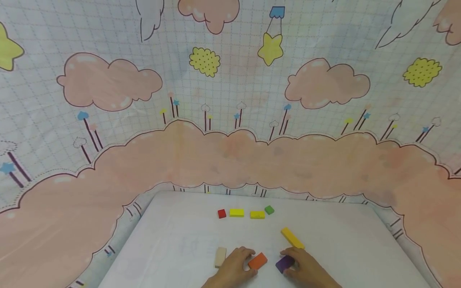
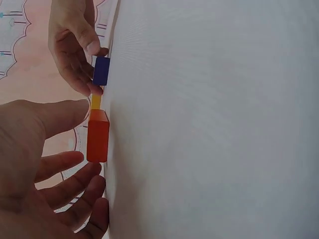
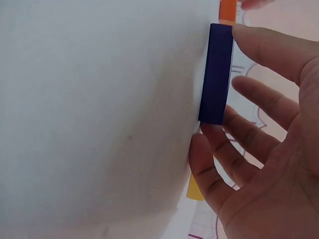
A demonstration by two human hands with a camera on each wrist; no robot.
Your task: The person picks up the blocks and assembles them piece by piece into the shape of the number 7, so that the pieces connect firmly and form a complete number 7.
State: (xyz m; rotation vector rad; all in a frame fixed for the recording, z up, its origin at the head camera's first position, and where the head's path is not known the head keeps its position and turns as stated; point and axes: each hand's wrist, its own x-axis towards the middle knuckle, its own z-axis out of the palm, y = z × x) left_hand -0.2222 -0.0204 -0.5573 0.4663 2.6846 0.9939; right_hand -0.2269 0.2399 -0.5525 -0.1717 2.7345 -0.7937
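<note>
An orange block [image 1: 257,261] lies on the white table in front of my left hand [image 1: 235,267]. In the left wrist view the thumb is at one end of the orange block [image 2: 97,137], with the fingers spread loosely by the other end. To the right, my right hand [image 1: 304,267] holds a purple block [image 1: 285,264] between thumb and fingers. The right wrist view shows the thumb tip at the top end of this purple block [image 3: 216,73] and fingertips at its lower end. A yellow bar [image 1: 292,238] lies just beyond the right hand.
A pale wooden block [image 1: 220,257] lies left of the left hand. Farther back stand a red block [image 1: 221,213], two yellow blocks [image 1: 236,213] and a green block [image 1: 269,209] in a loose row. A patterned cloth [image 1: 230,160] surrounds the white table [image 1: 173,228].
</note>
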